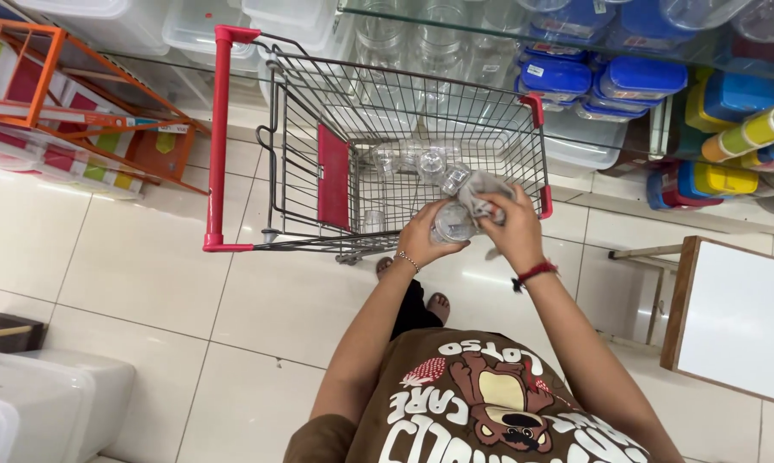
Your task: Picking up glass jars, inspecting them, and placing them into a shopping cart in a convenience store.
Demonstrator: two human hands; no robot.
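A small clear glass jar (452,223) is held tilted on its side, just above the near edge of the wire shopping cart (404,111). A crumpled grey cloth (483,190) is pressed against its upper right side.

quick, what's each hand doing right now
left hand: closed on a clear jar
right hand: closed on a grey cloth, pressed to the jar

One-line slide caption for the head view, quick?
Left hand holds a clear jar while right hand rubs it with a grey cloth beside a wire cart.
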